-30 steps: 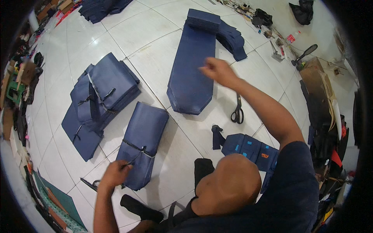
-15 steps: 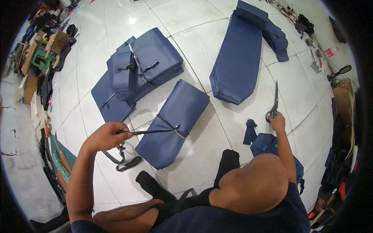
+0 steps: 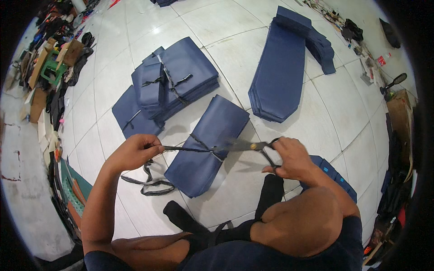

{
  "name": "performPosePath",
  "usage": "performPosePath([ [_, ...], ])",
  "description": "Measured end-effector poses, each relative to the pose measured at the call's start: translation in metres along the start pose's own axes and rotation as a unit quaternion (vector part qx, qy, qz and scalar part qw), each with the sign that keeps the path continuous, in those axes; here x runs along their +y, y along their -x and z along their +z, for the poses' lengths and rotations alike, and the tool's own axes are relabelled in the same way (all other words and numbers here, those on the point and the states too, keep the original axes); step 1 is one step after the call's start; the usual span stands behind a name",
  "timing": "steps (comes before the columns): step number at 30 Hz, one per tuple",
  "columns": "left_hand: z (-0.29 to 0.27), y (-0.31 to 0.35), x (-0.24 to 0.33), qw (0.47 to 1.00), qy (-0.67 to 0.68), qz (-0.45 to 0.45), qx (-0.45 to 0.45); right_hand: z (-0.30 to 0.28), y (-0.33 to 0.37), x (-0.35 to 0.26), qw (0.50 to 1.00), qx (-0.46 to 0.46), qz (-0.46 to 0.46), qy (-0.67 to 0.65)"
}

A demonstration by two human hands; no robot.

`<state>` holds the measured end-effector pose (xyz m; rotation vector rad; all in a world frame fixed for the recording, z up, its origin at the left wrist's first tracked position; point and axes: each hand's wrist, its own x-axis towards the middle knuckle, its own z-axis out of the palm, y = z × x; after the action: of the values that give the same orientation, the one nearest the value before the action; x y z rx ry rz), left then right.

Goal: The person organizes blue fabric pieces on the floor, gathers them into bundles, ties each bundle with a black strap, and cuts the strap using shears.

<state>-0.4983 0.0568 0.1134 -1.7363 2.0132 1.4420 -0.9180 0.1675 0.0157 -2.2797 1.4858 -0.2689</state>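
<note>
A folded bundle of navy-blue material (image 3: 199, 167) lies on the floor before me, tied round its middle with a dark cord. My left hand (image 3: 138, 152) pinches that cord (image 3: 181, 148) and pulls it taut to the left of the knot. Below this hand the cord's loose tail (image 3: 156, 187) curls on the tiles. In my right hand (image 3: 294, 158) are black-handled scissors (image 3: 254, 147), fingers through the loops. Their blades are spread, smeared by motion, and point left toward the knot; whether they touch the cord I cannot tell.
Tied stacks of blue pieces (image 3: 187, 63) lie at the upper left, and a pile of long blue panels (image 3: 280, 72) at the upper right. Blue pieces (image 3: 332, 174) sit partly under my right forearm. Clutter with a green stool (image 3: 52, 67) lines the left wall; more lines the right.
My right hand has brought the scissors from the floor at the right over to the bundle, and they have opened. My left hand still holds the cord taut.
</note>
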Motion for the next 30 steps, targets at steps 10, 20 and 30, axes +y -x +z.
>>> performPosePath([
  [10, -0.003, 0.012, -0.034, 0.998, 0.014, 0.046, 0.043, 0.070, -0.005, -0.007, 0.999, -0.032, -0.004, -0.043],
  [20, 0.070, -0.005, -0.094, 0.909, -0.395, -0.029, 0.131, 0.161, 0.015, 0.012, 0.965, 0.109, 0.192, -0.140],
  [30, 0.187, -0.073, -0.024, 0.958, -0.095, 0.103, 0.251, 0.155, 0.022, -0.011, 0.952, -0.048, 0.267, -0.140],
])
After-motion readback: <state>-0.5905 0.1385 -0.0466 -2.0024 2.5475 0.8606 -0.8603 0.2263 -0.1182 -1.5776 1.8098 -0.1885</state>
